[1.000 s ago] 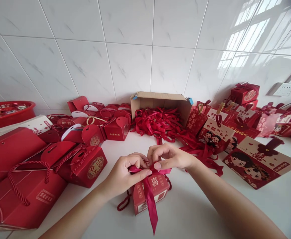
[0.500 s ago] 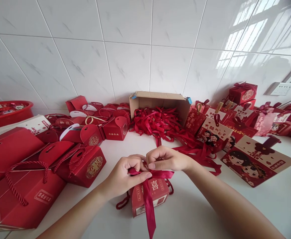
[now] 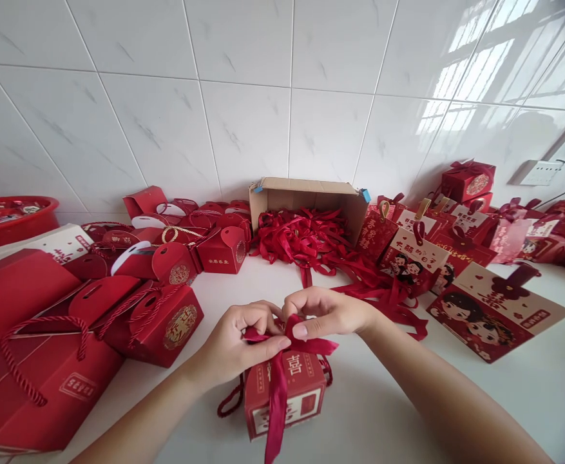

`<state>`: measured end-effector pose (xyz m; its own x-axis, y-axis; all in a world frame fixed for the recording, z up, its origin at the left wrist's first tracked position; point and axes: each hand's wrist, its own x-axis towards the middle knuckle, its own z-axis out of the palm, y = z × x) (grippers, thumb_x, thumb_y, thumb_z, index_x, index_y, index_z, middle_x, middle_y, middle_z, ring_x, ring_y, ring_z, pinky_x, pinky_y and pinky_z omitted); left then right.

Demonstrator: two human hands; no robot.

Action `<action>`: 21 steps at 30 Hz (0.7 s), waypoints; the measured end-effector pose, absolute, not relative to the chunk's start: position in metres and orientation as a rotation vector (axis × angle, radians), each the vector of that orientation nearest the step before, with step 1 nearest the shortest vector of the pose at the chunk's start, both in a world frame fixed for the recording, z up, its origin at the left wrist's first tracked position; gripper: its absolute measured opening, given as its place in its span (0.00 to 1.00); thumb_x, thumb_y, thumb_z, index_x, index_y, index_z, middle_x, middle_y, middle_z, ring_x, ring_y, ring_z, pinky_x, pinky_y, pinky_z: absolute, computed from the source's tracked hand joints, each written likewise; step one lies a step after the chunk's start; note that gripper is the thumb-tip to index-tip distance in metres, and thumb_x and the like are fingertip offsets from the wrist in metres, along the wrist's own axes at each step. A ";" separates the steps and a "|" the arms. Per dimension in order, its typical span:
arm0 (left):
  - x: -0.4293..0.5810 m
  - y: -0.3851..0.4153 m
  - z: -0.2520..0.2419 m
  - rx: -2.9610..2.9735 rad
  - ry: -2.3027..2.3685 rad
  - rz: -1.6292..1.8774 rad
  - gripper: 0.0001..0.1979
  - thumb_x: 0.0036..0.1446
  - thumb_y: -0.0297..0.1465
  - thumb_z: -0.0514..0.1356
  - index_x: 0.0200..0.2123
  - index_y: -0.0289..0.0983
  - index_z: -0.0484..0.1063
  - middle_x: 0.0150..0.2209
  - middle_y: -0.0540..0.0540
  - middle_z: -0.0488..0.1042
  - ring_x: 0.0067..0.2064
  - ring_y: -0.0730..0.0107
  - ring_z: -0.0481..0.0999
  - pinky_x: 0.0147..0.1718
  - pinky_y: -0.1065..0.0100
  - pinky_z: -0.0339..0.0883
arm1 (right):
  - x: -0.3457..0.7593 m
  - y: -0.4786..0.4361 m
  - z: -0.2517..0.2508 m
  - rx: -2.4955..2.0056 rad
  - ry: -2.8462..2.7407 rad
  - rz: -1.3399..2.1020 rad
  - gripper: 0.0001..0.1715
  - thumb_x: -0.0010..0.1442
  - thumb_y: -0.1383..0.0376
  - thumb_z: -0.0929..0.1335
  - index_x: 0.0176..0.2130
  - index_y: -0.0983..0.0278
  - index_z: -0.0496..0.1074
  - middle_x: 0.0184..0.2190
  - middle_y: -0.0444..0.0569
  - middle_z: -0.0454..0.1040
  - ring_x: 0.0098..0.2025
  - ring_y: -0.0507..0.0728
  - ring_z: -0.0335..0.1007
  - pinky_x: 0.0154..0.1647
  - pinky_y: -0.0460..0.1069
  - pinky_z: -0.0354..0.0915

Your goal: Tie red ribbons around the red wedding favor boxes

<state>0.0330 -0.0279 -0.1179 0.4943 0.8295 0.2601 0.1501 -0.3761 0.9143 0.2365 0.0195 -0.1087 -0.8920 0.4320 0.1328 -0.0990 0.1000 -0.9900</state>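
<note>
A small red gift box (image 3: 289, 396) with a gold-white character stands on the white counter (image 3: 383, 412) in front of me. A dark red ribbon (image 3: 277, 393) is wound over its top, one tail hanging down the front. My left hand (image 3: 236, 341) pinches a loop of the ribbon at the box's top left. My right hand (image 3: 328, 312) pinches the ribbon beside it, fingertips nearly touching the left ones. A red cord handle (image 3: 227, 403) trails from the box's left side.
An open cardboard box (image 3: 311, 193) spills red ribbons (image 3: 306, 241) at the back by the tiled wall. Several red gift boxes (image 3: 156, 322) crowd the left; printed bags (image 3: 495, 309) and boxes fill the right. A red basin (image 3: 16, 219) sits far left.
The gift box has shifted slightly toward me and sits lower in view. Both hands have stayed on the ribbon at its top, working the loops closer together.
</note>
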 end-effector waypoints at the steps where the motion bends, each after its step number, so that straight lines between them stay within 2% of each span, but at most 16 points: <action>1: 0.033 -0.028 -0.118 1.827 0.823 0.935 0.22 0.53 0.26 0.61 0.20 0.39 0.46 0.28 0.49 0.71 0.34 0.70 0.72 0.35 0.69 0.65 | 0.235 0.018 -0.107 -0.361 -2.005 1.825 0.18 0.57 0.55 0.71 0.29 0.67 0.66 0.22 0.39 0.62 0.24 0.46 0.53 0.26 0.44 0.52; 6: 0.035 -0.028 -0.118 1.834 0.860 0.907 0.22 0.54 0.28 0.60 0.21 0.39 0.46 0.28 0.49 0.68 0.35 0.67 0.74 0.33 0.68 0.64 | 0.230 0.012 -0.103 -0.530 -2.061 1.689 0.23 0.59 0.51 0.68 0.25 0.66 0.63 0.20 0.39 0.63 0.22 0.46 0.53 0.23 0.44 0.51; 11: 0.032 -0.027 -0.119 1.876 0.889 0.902 0.21 0.53 0.27 0.61 0.20 0.38 0.48 0.26 0.51 0.65 0.32 0.71 0.68 0.30 0.70 0.60 | 0.228 0.004 -0.099 -0.615 -2.143 1.545 0.21 0.56 0.54 0.70 0.24 0.66 0.63 0.20 0.38 0.60 0.22 0.45 0.51 0.22 0.44 0.50; 16: 0.032 -0.027 -0.122 1.912 0.878 0.910 0.19 0.50 0.24 0.59 0.20 0.38 0.48 0.23 0.52 0.60 0.36 0.68 0.68 0.32 0.70 0.61 | 0.225 -0.012 -0.091 -0.962 -2.269 1.212 0.21 0.52 0.54 0.72 0.25 0.64 0.61 0.20 0.37 0.58 0.23 0.46 0.49 0.20 0.43 0.48; 21: 0.034 -0.030 -0.119 1.908 0.900 0.899 0.21 0.51 0.26 0.61 0.19 0.38 0.48 0.25 0.51 0.62 0.35 0.68 0.69 0.33 0.70 0.61 | 0.229 -0.016 -0.085 -1.082 -2.221 1.259 0.19 0.55 0.54 0.70 0.38 0.61 0.61 0.21 0.36 0.65 0.21 0.47 0.54 0.19 0.42 0.50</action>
